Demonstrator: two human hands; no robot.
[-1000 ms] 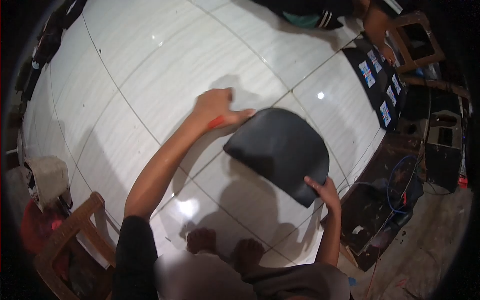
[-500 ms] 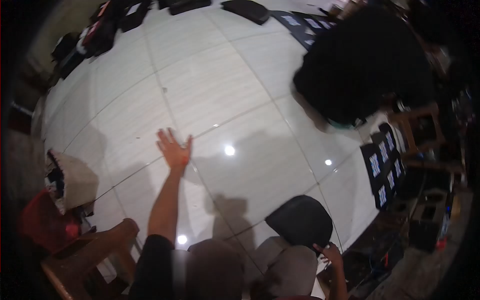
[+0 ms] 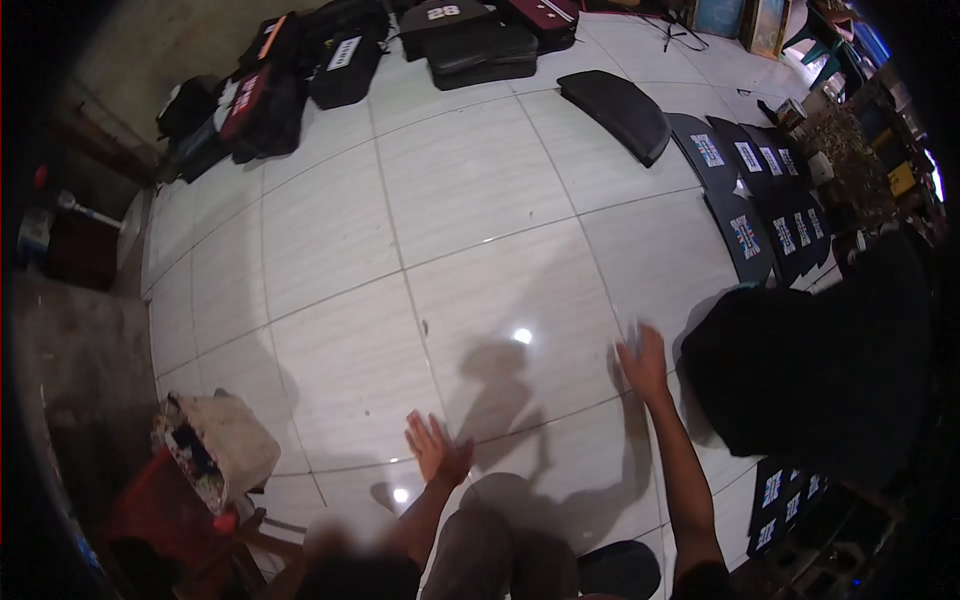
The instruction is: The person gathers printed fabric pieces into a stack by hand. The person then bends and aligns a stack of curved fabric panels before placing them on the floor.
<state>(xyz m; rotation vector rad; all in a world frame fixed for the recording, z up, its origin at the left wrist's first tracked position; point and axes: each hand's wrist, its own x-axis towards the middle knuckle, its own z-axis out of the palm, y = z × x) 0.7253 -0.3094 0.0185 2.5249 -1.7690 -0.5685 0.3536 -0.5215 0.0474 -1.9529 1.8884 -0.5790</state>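
Observation:
My left hand (image 3: 437,452) is spread with its fingers apart, over or on the white tiled floor (image 3: 330,310) in front of my knees. Further right, my right hand (image 3: 645,362) reaches forward over the tiles, its fingers slightly blurred but apart and nothing visible in them. A large black heap (image 3: 810,370), perhaps cloth, lies just right of that hand. Beside my right knee is a dark rounded flat piece (image 3: 620,570), partly cut off by the frame edge. Whether either palm touches the floor I cannot tell.
Black bags (image 3: 350,60) line the far wall. A curved black piece (image 3: 618,115) lies near dark panels with printed patches (image 3: 740,235); similar panels (image 3: 775,505) are at lower right. A pale sack (image 3: 235,445) and a red container (image 3: 165,510) stand at left.
The view has swung, bringing more far bags and panels into sight. My right hand has left the dark rounded piece by my knee and extended forward. My left hand stays spread.

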